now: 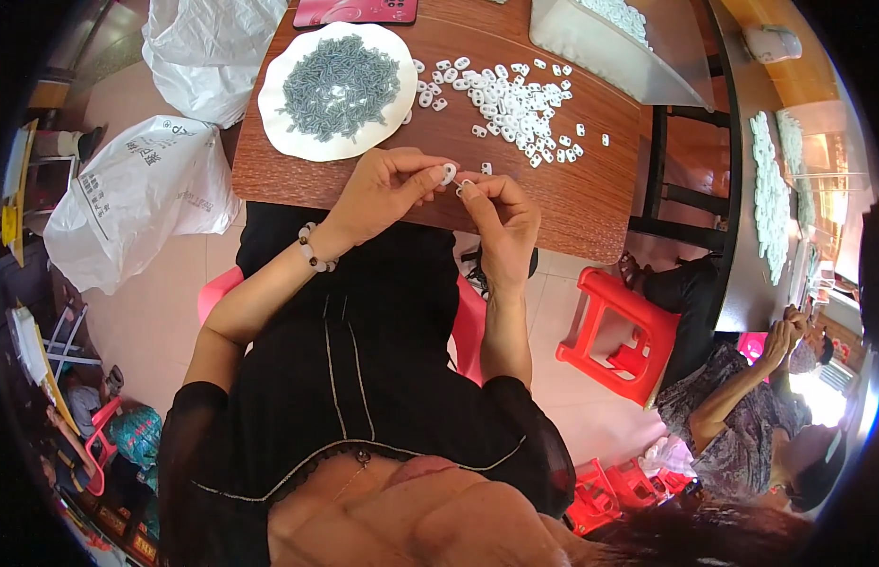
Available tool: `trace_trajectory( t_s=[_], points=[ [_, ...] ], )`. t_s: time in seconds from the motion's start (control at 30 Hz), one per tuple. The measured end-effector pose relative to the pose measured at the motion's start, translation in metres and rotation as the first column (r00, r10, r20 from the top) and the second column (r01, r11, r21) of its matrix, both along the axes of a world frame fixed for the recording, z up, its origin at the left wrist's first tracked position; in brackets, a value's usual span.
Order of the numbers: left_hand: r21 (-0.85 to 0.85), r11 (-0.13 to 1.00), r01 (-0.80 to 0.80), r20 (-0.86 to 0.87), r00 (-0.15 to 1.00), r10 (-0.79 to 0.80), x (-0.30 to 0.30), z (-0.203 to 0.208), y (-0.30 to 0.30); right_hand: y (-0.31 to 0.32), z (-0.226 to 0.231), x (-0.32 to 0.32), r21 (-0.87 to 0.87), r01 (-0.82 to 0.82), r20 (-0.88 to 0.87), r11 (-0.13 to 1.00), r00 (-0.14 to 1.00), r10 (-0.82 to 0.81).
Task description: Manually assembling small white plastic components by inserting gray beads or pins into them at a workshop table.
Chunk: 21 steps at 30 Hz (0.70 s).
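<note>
Above the near edge of a brown wooden table (562,213), my left hand (383,198) pinches a small white oval plastic piece (449,174) between thumb and fingertips. Close beside it, my right hand (505,225) pinches another small white piece (462,187), mostly covered by the thumb. The two pieces are nearly touching; whether they are joined cannot be made out. Just beyond my hands, a white scalloped plate (277,123) holds a heap of small grey pins (335,90). To its right lies a loose spread of white oval pieces (515,106) with holes.
A translucent bin (590,52) with more white pieces stands at the far right, and a pink phone (354,11) lies behind the plate. White plastic bags (128,198) sit left of the table. A red stool (619,335) and a seated person (742,416) are on the right.
</note>
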<state>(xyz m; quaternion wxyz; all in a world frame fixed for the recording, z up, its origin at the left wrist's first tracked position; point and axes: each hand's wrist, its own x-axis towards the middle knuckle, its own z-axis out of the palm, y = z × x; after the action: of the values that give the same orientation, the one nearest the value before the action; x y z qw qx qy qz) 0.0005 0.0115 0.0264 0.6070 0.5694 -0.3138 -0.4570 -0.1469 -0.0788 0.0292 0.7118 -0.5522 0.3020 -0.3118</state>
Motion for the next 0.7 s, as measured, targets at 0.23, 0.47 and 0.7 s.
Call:
trace_trajectory(
  t_s=[0.23, 0.47, 0.7],
  points=[
    [-0.018, 1.000, 0.019, 0.032, 0.999, -0.018, 0.000, -0.001, 0.001, -0.002, -0.006, -0.001, -0.057, -0.003, -0.030, 0.998, 1.000, 0.001],
    [-0.068, 0.997, 0.035, 0.140, 0.990, -0.025, -0.001, 0.000, 0.002, -0.001, -0.005, 0.001, -0.108, -0.024, -0.072, 0.994, 0.997, 0.016],
    [-0.086, 0.995, 0.050, 0.155, 0.987, -0.037, 0.001, 0.008, 0.007, -0.001, -0.001, 0.001, -0.160, -0.073, -0.022, 0.984, 0.997, 0.070]
  ],
)
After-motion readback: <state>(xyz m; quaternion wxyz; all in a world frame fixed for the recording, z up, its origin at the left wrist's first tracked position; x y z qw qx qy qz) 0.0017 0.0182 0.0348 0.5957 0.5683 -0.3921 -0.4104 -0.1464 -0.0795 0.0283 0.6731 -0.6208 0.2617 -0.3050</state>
